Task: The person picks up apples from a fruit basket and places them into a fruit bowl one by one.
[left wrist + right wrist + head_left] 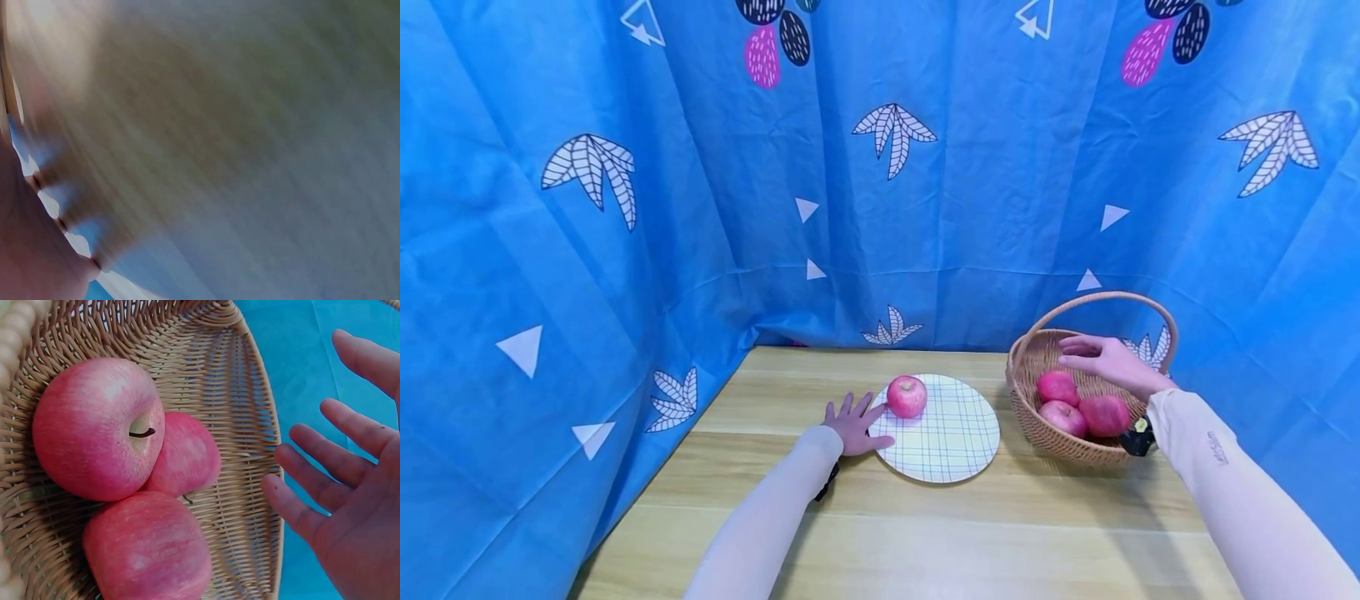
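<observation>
"What did the apple (907, 397) on the plate (951, 433) look like?"

"Round and pinkish red, with a small dimple near its top. It sat at the plate's eleven o'clock, and the plate was pale with a thin-lined grid."

"And the others?"

"Three more apples (1057, 387) lay close together in the wicker basket (1034, 432), at the plate's three o'clock. They were rosy and streaked; one showed a dark stem (142, 432) in a pale hollow. That made four apples, one plate, one basket."

"The hands?"

"The left hand (855, 429) was at the plate's nine o'clock, fingers spread wide, thumb over the rim. Its index fingertip was right beside the apple; I couldn't tell whether they touched. The right hand (1112, 360) was above the basket, at one o'clock from its apples, fingers loosely extended and apart."

"Any room?"

"A narrow strip of worktop (925, 533) separated plate and basket, and a broad stretch lay at six o'clock. At twelve, the worktop's far edge met the blue curtain (1000, 208), near the plate's rim."
</observation>
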{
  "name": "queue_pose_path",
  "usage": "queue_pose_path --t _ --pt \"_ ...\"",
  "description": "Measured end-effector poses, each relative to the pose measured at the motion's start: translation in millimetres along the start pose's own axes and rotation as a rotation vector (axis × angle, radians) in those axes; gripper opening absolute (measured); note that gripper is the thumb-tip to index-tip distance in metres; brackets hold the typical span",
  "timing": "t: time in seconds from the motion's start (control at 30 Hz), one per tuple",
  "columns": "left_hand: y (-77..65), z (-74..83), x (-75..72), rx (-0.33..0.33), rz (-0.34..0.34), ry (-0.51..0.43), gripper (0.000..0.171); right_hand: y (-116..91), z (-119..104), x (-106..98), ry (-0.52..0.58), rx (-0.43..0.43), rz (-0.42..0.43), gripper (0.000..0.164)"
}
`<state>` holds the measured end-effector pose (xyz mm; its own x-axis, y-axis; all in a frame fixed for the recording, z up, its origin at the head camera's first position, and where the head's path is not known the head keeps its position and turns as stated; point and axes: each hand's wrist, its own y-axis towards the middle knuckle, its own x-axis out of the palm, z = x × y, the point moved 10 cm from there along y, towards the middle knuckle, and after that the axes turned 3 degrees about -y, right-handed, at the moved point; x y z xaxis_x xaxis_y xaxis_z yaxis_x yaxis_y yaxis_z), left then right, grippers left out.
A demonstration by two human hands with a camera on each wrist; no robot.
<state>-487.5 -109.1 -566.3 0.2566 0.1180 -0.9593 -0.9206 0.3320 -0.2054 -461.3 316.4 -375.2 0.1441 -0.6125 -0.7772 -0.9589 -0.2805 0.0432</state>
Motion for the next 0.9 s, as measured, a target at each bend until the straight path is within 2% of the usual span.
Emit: queue_pose_path --t 0.23,0.53,0.73,0.9 --pt "4.2 -3.7 7.4 0.005 0.018 0.005 0.096 4.3 11.2 4.0 0.010 0.043 0.010 0.069" --pt "4.3 -1.7 4.0 0.007 0.035 0.004 0.096 12.3 20.6 5.5 0.011 0.059 0.029 0.071" --pt "5.6 -2.1 5.9 0.014 0.034 -0.005 0.097 14.9 27.3 9.5 0.053 0.084 0.006 0.077" --pt "6.6 -2.6 7.8 0.016 0.030 -0.001 0.098 17.9 33.1 15.4 0.094 0.075 0.015 0.073"
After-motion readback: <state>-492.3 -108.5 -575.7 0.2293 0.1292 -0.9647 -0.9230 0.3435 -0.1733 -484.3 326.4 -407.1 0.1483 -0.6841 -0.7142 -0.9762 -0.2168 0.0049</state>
